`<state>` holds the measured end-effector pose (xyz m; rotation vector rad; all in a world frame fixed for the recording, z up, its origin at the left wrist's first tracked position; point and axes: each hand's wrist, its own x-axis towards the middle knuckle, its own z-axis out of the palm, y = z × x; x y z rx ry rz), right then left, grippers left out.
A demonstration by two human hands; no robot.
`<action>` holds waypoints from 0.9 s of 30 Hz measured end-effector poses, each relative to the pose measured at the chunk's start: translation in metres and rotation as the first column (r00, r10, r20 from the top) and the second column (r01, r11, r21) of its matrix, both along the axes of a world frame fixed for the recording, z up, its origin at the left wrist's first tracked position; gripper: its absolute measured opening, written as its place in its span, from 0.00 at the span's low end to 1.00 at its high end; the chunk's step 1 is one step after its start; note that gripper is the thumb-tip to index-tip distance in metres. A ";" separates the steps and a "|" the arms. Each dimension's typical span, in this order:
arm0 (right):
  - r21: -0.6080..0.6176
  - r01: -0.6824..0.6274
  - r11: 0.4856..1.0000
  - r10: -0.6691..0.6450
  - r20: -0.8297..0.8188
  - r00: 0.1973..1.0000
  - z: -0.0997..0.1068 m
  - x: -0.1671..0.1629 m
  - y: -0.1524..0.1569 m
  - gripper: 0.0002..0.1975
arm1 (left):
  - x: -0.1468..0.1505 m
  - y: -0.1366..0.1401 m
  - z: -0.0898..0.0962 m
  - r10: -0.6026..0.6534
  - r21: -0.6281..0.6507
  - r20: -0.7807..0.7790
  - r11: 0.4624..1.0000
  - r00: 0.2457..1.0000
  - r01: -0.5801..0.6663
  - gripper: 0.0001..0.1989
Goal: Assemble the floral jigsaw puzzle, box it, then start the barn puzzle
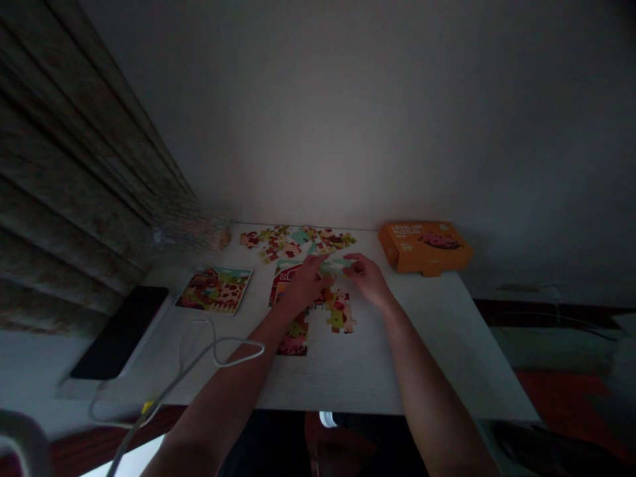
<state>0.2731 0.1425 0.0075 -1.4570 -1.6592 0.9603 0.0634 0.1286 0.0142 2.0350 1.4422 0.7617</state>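
Observation:
A partly joined farm puzzle (298,328) lies in the middle of the white table (427,344). My left hand (304,283) and my right hand (366,277) meet above it, fingertips pressing on pale green pieces (338,265) at the puzzle's far edge. Whether either hand pinches a piece is too dark and small to tell. A heap of loose puzzle pieces (293,241) lies just beyond the hands near the wall. A small joined cluster (340,317) sits below my right wrist.
An orange puzzle box (424,247) stands at the table's back right. A picture card (216,289) lies left of the puzzle, a black phone (122,330) further left. A white cable (199,361) loops over the front left. Curtains hang at left.

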 end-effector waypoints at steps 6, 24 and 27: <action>0.004 0.095 0.995 -0.095 0.121 0.988 -0.010 0.002 0.006 0.17 | -0.013 -0.007 -0.003 -0.086 -0.027 -0.418 0.996 0.904 0.083 0.24; 0.138 0.015 0.990 -0.089 0.551 0.829 -0.011 -0.019 -0.002 0.15 | -0.002 -0.011 -0.008 -0.018 0.073 -0.472 0.996 0.881 0.059 0.22; 0.152 0.006 0.988 -0.092 0.565 0.820 -0.011 -0.019 -0.002 0.14 | 0.000 -0.011 -0.005 -0.010 0.077 -0.470 0.996 0.883 0.053 0.21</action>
